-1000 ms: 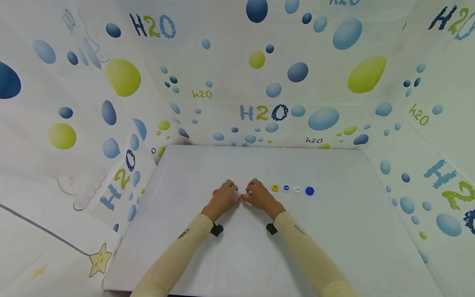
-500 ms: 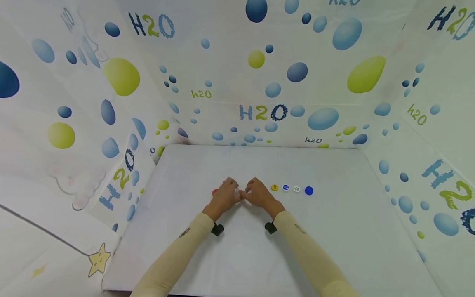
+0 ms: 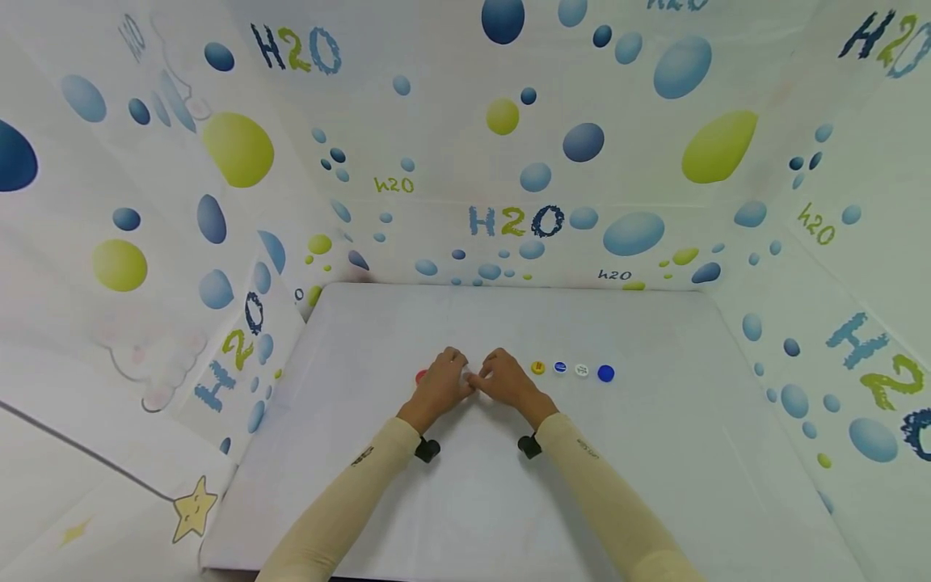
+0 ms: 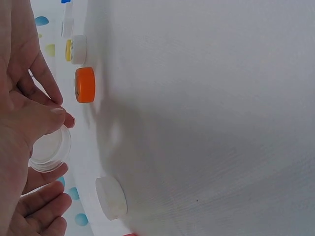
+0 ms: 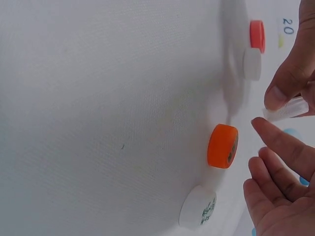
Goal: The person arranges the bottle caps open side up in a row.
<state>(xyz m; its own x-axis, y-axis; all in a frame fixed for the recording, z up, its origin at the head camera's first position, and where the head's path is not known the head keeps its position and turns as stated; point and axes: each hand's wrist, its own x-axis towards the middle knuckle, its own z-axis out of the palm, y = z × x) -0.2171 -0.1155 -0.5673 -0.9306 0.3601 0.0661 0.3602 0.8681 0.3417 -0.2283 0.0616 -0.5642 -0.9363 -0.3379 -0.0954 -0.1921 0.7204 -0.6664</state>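
A clear round plastic cap [image 4: 50, 150] is raised off the table between the two hands. My left hand [image 3: 440, 382] grips it between thumb and fingers; the ribbed side of the cap shows in the right wrist view. My right hand [image 3: 511, 381] is close beside it, its fingers loosely extended and one fingertip [image 5: 260, 124] at the cap's edge. Whether that tip presses is unclear. Below the hands stand an orange cap [image 5: 223, 146] and a white cap [image 4: 111, 198], both hidden in the head view. A white cap with green print [image 5: 198, 207] stands past the orange one.
To the right of my right hand lie a yellow cap [image 3: 538, 368], a blue-and-white cap [image 3: 560, 368], a white cap [image 3: 582, 370] and a blue cap [image 3: 606, 373]. A red cap [image 3: 420, 377] peeks out left of my left hand. The table [image 3: 465, 501] has a white cover.
My right thumb tip has come slightly left, against the cap's side. Both hands otherwise stay in nearly the same place, and the caps on the table have not moved.
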